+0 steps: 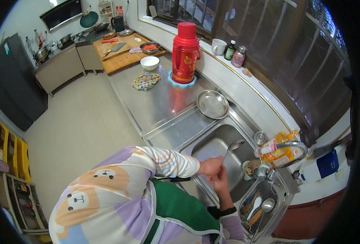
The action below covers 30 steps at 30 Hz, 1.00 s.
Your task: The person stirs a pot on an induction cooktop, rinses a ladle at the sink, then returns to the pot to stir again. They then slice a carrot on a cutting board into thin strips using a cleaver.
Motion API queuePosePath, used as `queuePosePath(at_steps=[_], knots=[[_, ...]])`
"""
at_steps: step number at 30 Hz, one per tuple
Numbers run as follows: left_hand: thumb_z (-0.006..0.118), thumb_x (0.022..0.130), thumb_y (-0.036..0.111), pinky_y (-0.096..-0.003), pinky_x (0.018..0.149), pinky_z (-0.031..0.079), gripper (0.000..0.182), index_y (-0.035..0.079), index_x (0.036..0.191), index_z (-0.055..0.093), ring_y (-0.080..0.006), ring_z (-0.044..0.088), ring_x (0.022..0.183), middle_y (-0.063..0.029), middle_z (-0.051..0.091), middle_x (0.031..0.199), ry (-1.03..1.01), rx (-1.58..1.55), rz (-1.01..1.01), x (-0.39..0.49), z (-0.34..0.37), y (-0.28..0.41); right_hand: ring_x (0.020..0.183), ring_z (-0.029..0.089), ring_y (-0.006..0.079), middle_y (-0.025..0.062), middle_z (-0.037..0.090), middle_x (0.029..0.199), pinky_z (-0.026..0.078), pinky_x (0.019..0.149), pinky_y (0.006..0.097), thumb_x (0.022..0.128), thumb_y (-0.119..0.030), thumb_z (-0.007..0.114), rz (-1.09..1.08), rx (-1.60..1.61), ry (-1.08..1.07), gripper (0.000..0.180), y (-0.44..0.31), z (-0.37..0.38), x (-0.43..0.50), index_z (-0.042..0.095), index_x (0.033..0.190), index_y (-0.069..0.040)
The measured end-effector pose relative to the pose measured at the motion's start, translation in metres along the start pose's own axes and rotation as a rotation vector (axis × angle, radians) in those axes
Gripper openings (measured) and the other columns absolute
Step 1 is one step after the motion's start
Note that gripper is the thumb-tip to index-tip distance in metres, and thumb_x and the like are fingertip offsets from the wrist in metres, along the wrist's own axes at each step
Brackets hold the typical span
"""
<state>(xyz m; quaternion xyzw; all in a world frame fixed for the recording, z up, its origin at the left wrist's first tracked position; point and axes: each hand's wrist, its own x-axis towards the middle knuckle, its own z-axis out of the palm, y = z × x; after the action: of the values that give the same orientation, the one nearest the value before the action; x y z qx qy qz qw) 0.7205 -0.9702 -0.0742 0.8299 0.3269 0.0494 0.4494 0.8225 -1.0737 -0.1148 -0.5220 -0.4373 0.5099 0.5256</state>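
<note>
Over the stainless steel sink basin (pixel 195 152), a metal ladle (pixel 235 145) points its bowl away from me toward the tap side. My left hand (pixel 211 167) closes around its handle. Pressed against it from below, my right hand (pixel 220 184) has its fingers curled at the handle's lower end. The fingers overlap, so that end is hidden. A dark sponge or scrubber (pixel 252 168) lies at the basin's right edge. Beside it, the curved metal faucet (pixel 292 145) reaches over the sink's far right side; I see no water stream.
A wire basket (pixel 244 210) with spoons and chopsticks stands right of my hands. The steel plate (pixel 213 104) rests at the basin's left rim. Further left are a red thermos (pixel 184 55), a patterned cloth (pixel 146 81) and a white bowl (pixel 150 63). A cleaver (pixel 115 49) lies on the cutting board.
</note>
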Motion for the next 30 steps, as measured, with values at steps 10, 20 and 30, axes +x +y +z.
queuePosePath(at_steps=[10,20,30], knots=[[0.052,0.090,0.024,-0.0307,0.060,0.050,0.035,0.010,0.122,0.053,-0.0160,0.062,0.068,-0.0077,0.062,0.096,-0.493,-0.275,0.177,-0.089,-0.097,-0.082,0.041,0.034,0.0074,-0.0035,0.042,0.060,0.028,0.034,0.0225,0.093,-0.023,0.045,0.320,0.102,0.679,0.015,-0.010,0.045,-0.017,0.052,0.100,-0.013],[0.044,0.091,0.016,-0.0276,0.066,0.049,0.034,0.008,0.122,0.052,-0.0124,0.058,0.072,-0.0044,0.058,0.092,-0.258,-0.554,-0.051,-0.193,-0.202,-0.220,0.042,0.034,0.0062,-0.0033,0.042,0.059,0.026,0.033,0.0219,0.093,-0.020,0.049,0.198,0.198,0.748,0.014,-0.007,0.077,-0.013,0.057,0.099,-0.010],[0.042,0.092,0.016,-0.0267,0.069,0.050,0.035,0.007,0.125,0.050,-0.0114,0.057,0.074,-0.0054,0.057,0.095,-0.064,-0.653,-0.144,-0.243,-0.235,-0.263,0.040,0.032,0.0066,-0.0047,0.036,0.054,0.022,0.032,0.0234,0.091,-0.022,0.049,0.324,0.013,0.873,0.019,0.006,0.069,0.015,0.060,0.100,-0.008]])
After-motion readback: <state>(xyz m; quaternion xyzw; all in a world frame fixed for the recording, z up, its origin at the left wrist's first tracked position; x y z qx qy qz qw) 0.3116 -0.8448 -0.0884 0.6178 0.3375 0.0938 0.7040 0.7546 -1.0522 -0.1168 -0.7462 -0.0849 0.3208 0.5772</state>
